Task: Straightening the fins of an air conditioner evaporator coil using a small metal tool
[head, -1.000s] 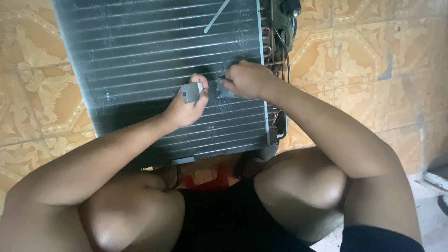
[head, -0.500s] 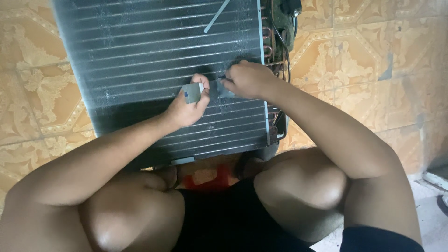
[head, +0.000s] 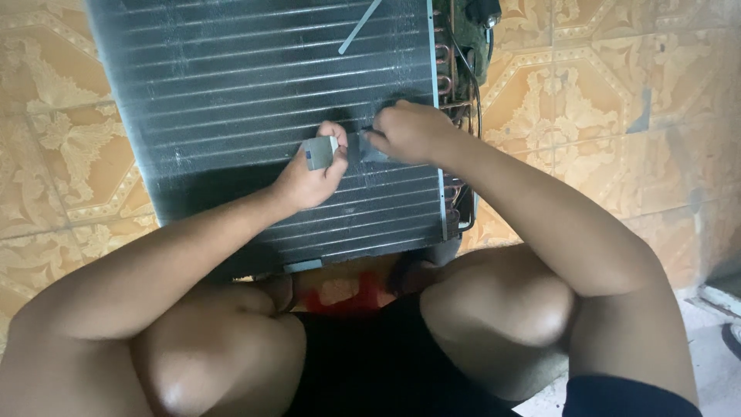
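Observation:
A large dark finned coil panel (head: 247, 108) with thin horizontal tubes lies on the tiled floor in front of me. My left hand (head: 305, 179) rests on its lower middle, fingers closed on a small grey rectangular block (head: 318, 152). Just to the right, my right hand (head: 413, 131) is closed on a small dark grey piece (head: 369, 147) pressed against the fins. The two hands are a few centimetres apart. What the dark piece is cannot be made out.
Copper tube bends and black wires (head: 455, 85) run along the panel's right edge. A grey metal strip (head: 360, 26) lies on the panel's top. Patterned orange floor tiles (head: 602, 108) surround it. My bent knees (head: 494, 309) and a red object (head: 347, 293) are at the panel's near edge.

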